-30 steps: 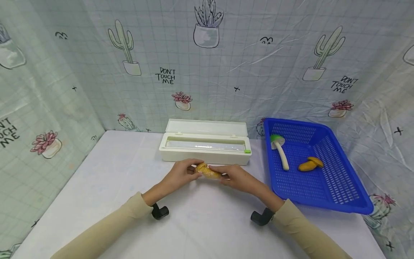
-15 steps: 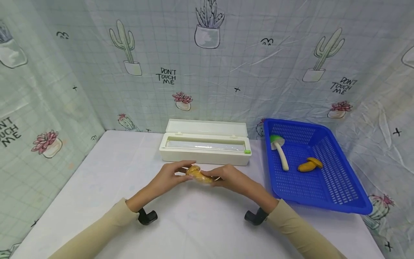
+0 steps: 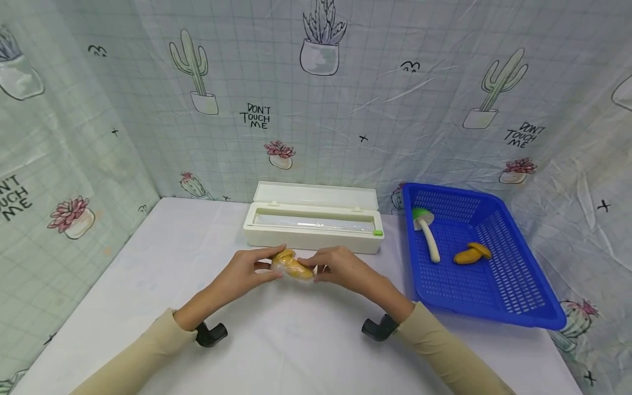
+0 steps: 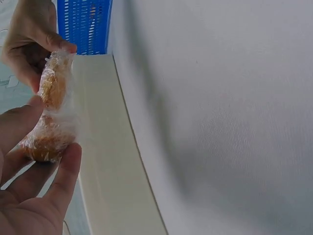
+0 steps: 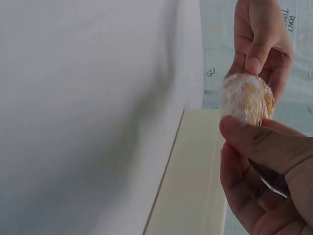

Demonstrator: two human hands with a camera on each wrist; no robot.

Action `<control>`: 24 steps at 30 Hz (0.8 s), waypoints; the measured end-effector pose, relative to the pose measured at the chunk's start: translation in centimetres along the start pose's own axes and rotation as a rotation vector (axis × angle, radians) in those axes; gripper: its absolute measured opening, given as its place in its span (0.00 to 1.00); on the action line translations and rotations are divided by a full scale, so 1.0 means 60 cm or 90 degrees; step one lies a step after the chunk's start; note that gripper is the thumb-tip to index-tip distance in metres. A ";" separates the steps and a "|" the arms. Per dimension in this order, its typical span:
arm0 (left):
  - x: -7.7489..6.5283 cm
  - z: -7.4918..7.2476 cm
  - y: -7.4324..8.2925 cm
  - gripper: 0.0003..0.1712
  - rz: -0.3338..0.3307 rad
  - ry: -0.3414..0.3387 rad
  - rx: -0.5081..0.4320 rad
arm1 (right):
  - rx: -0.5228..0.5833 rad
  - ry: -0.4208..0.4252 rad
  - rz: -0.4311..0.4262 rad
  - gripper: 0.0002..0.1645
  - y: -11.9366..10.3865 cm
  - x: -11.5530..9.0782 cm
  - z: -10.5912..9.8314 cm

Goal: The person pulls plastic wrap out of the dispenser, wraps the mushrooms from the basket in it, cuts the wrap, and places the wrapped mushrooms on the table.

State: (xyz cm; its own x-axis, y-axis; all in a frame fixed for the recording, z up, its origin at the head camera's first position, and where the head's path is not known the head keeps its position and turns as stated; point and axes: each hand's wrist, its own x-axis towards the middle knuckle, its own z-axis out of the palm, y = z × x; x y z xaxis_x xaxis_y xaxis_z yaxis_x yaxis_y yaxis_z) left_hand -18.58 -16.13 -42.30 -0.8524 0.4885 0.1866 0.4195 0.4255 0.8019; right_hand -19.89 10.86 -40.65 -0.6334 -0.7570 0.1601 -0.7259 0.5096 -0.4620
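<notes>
A yellow-brown toy mushroom [image 3: 294,268] wrapped in clear cling film is held between both hands in front of the white box. My left hand [image 3: 247,270] pinches its cap end between thumb and fingers. The other end is pinched by my right hand [image 3: 343,269]. In the left wrist view the film on the mushroom [image 4: 53,90] looks crinkled and bunched at the middle. The right wrist view shows the wrapped mushroom [image 5: 248,99] end-on, with my right thumb [image 5: 239,128] pressed to its near end.
Behind the hands stands a long white cling film box [image 3: 313,240], lid raised, with a green slider [image 3: 377,232] at its right. At right, a blue basket [image 3: 489,315] holds a green-capped white mushroom [image 3: 428,236] and a yellow mushroom [image 3: 469,255]. A printed cloth [image 3: 360,99] hangs behind.
Both hands have moved a little to the left with the wrapped mushroom between them. The box and basket stay where they were; the head view has shifted slightly.
</notes>
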 end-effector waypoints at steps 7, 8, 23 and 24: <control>-0.005 -0.014 0.000 0.33 0.049 0.109 0.127 | 0.114 -0.013 0.045 0.39 -0.015 0.025 0.020; -0.007 -0.017 -0.001 0.32 0.059 0.126 0.135 | 0.126 -0.010 0.046 0.38 -0.017 0.029 0.023; -0.032 -0.081 -0.026 0.39 0.119 0.190 0.234 | 0.168 0.124 0.024 0.33 -0.042 0.105 0.062; -0.033 -0.084 -0.028 0.41 0.118 0.189 0.233 | 0.169 0.129 0.021 0.33 -0.044 0.111 0.063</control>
State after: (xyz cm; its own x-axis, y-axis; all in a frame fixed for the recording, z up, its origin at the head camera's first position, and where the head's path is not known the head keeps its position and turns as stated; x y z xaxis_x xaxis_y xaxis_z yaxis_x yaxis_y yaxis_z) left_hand -19.14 -21.66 -41.13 -0.7829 0.3657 0.5034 0.6087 0.6175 0.4981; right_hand -21.16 2.94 -41.64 -0.7147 -0.6323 0.2990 -0.6261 0.3879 -0.6764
